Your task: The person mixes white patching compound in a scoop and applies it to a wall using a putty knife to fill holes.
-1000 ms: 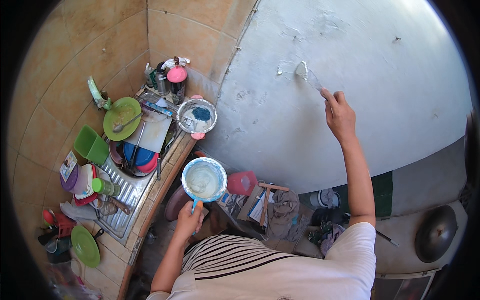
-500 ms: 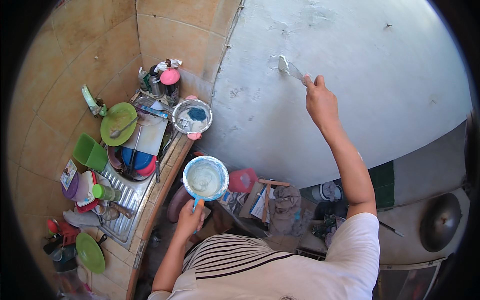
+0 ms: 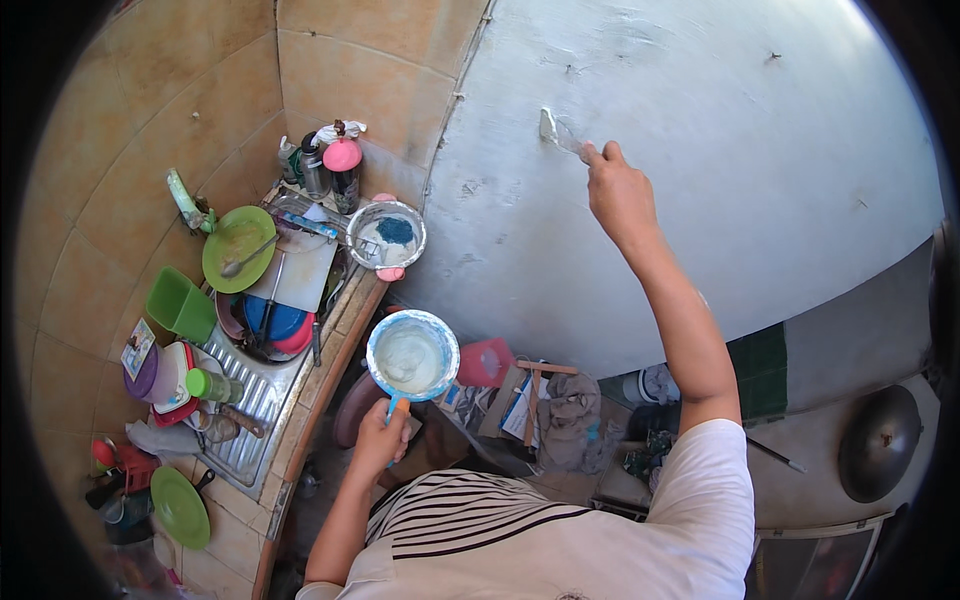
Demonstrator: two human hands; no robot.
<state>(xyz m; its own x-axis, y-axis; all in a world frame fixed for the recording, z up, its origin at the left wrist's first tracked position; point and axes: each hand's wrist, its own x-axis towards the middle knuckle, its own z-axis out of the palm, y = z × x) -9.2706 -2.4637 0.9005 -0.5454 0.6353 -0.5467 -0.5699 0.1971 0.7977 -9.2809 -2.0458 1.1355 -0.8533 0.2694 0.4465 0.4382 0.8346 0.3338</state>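
In my right hand (image 3: 622, 195) is a putty knife (image 3: 564, 137), its blade against the pale blue-white wall (image 3: 700, 200). White paste clings to the blade's left edge. My left hand (image 3: 382, 437) grips the handle of a blue dipper (image 3: 428, 391), held level in front of my body. White paste (image 3: 410, 360) fills part of the dipper's bowl. Smears and rough patches mark the wall to the left of the knife.
A paste-coated pot (image 3: 412, 262) with pink handles stands at the counter's far end. Dishes, a green plate (image 3: 240, 248) and a green container (image 3: 182, 304) crowd the steel sink (image 3: 262, 408). Below the wall lie a pink bucket (image 3: 484, 362) and cloths (image 3: 575, 420). A dark wok (image 3: 880, 443) is at right.
My right hand and the putty knife have moved left and slightly up along the wall. The dipper in my left hand has stayed nearly in place.
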